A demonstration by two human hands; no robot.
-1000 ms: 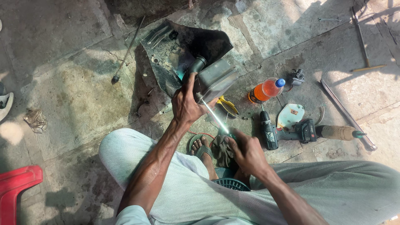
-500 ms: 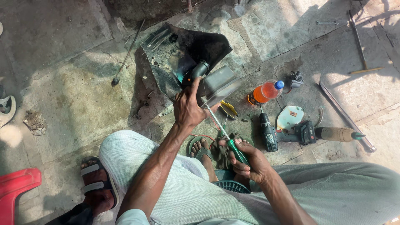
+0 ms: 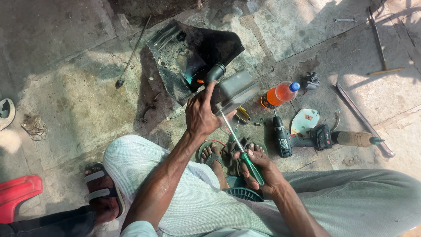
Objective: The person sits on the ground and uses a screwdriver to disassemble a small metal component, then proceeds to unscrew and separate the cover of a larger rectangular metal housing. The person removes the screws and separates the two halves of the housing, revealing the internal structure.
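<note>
Head view shows my left hand [image 3: 201, 115] clamped on a grey box-shaped part with a black hose elbow [image 3: 231, 90], propped on the concrete before my feet, while my right hand [image 3: 258, 169] is closed around a green-handled screwdriver [image 3: 239, 145] — tip at the part. Just right lie an orange bottle [image 3: 278, 94] and a cordless drill [image 3: 302, 139] — a black panel [image 3: 188, 57] sits behind.

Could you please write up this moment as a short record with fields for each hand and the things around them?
Left hand: steadies a grey metal box part with black elbow pipe.
Right hand: grips a green-handled screwdriver, tip at the part.
Floor right: orange-liquid plastic bottle with blue cap; black cordless drill.
Floor left: long thin metal rod.
</note>
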